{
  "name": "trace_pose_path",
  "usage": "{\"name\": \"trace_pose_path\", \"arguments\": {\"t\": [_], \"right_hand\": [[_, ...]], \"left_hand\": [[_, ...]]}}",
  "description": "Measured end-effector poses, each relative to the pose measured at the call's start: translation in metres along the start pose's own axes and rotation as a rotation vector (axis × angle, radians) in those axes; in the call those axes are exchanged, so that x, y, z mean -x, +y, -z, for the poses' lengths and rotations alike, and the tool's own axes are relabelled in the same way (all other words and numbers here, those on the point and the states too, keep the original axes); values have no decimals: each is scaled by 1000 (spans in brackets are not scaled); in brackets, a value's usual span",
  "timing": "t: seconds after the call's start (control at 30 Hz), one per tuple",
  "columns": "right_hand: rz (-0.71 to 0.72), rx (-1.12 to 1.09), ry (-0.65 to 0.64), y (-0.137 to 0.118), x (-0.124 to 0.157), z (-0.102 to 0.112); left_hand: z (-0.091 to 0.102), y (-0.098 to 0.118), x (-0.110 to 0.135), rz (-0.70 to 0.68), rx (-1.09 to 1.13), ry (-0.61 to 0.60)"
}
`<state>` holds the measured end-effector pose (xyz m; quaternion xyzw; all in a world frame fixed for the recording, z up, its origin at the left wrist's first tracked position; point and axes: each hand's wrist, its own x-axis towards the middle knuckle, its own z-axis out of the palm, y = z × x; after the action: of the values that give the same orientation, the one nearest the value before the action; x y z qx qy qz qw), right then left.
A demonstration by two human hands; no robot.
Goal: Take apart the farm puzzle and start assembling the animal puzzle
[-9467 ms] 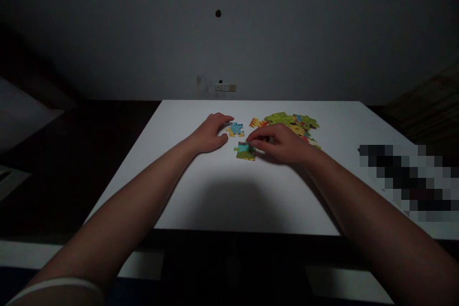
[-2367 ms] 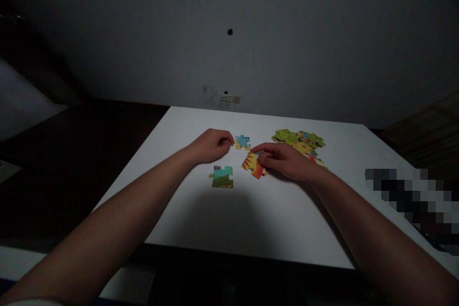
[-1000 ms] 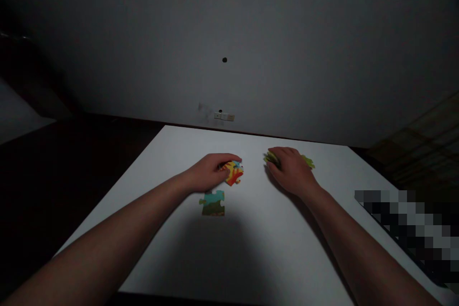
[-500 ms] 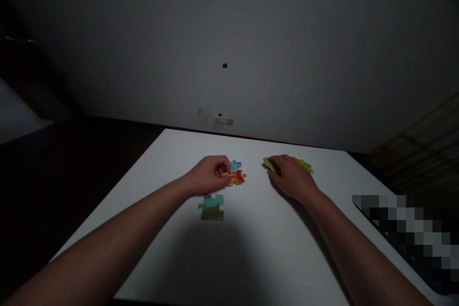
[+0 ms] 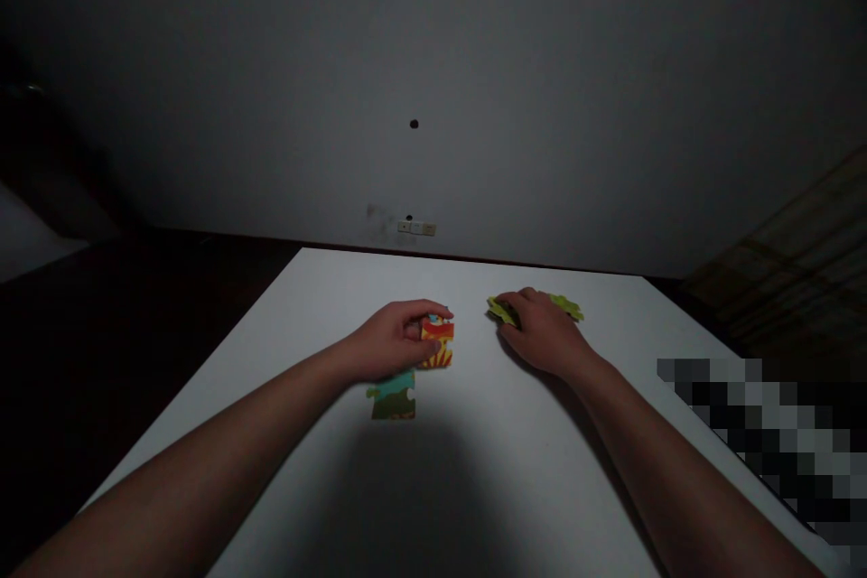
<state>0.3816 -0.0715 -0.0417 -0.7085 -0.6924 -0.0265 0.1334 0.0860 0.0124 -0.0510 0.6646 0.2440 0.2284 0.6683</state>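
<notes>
With twelve o'clock toward the wall, the left hand holds a red-and-yellow puzzle piece, the thumb across its face, the other fingers bent behind it and the index finger stretched along its far edge. A sliver of a blue piece shows at that edge, toward twelve. At seven o'clock from the held piece, a teal-and-green piece lies flat on the white tabletop, its far edge partly hidden by the hand.

At about two o'clock from the held piece, the right hand curls over green pieces, fingers half bent, thumb on the near side; whether they are gripped, I cannot tell. More green shows past its knuckles, toward one o'clock.
</notes>
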Motion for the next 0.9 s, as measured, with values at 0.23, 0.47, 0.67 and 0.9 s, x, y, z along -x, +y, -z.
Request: {"name": "trace_pose_path", "arguments": {"t": [0.23,0.47,0.67,0.9], "right_hand": [[10,-38,0,0,0,1],[12,-37,4,1,0,0],[30,6,-16,-1,-1,2],[-43,-56,71,-1,-4,10]], "left_hand": [[0,7,4,-85,-439,-24],[2,5,6,-93,-439,-186],[-4,3,8,-88,-465,-240],[-9,3,4,-337,-676,-217]]}}
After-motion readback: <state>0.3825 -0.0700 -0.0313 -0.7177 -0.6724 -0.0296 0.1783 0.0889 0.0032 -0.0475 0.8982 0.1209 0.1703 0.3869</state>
